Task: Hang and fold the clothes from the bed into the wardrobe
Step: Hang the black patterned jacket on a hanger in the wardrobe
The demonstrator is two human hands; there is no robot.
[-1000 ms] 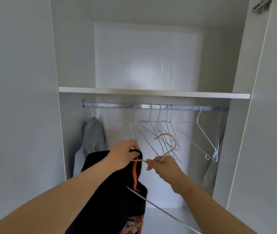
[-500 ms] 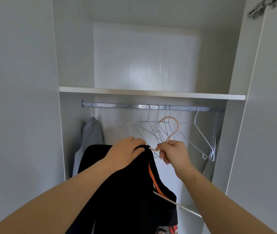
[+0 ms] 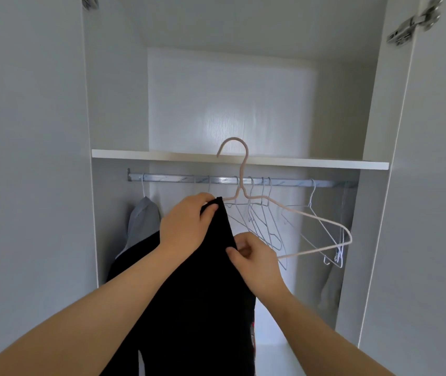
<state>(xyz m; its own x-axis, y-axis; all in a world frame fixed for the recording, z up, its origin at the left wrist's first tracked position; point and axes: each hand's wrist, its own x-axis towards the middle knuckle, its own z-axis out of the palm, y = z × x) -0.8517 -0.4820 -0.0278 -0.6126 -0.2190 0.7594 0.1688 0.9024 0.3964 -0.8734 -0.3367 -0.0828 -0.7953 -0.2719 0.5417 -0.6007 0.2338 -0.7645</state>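
Above both hands, rail (image 3: 178,179) | step: dressing hanger (image 3: 240,189) | left hand (image 3: 186,225) grips black garment (image 3: 202,294) at top, right hand (image 3: 255,257) pinches its edge | next: hook up.

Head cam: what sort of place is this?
An open wardrobe, probably in a home: a metal rail hung with wire hangers, a shelf above it, and a grey garment hanging at the rail's left end.

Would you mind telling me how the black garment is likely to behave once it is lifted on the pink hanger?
Probably floppy: the black garment drapes straight down from where the left hand grips it. It may slide off the thin pink hanger, whose other arm sticks out bare.
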